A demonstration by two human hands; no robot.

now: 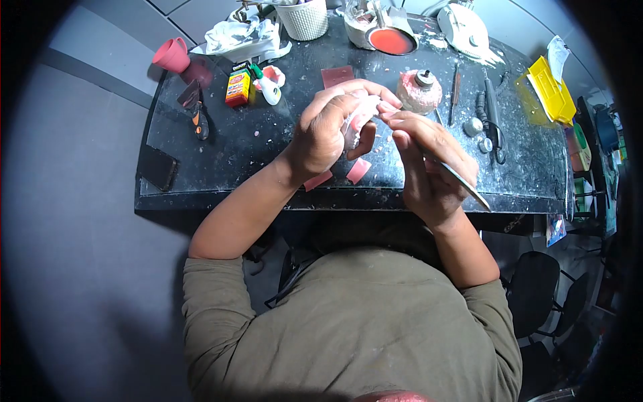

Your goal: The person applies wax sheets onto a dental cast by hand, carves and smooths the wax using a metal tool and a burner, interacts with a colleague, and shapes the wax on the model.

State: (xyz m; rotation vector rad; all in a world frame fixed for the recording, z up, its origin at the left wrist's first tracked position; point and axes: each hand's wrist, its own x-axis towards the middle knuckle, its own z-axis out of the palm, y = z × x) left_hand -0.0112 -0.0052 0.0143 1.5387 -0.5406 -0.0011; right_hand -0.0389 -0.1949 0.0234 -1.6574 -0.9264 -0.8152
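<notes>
My left hand (pixel 326 127) is wrapped round a white and pink dental model (pixel 356 126), raised over the front part of the dark table. My right hand (pixel 435 157) grips a thin metal tool (pixel 462 181); its handle slants down to the right past the palm. The tool's tip is at the model, where the fingertips of both hands come close and partly hide it. Below the hands, pink wax pieces (pixel 360 171) lie near the table's front edge. Another flat pink sheet (pixel 337 76) lies behind my left hand.
On the dark table (pixel 248 161) stand a burner bottle (pixel 420 92), a red-yellow box (pixel 238 86), a glue bottle (pixel 268 88) and a pink cup (pixel 172 55). A spatula (pixel 199 120) lies left; a slim tool (pixel 455 95), a corded handpiece (pixel 493 114) and a yellow tray (pixel 552 90) are right.
</notes>
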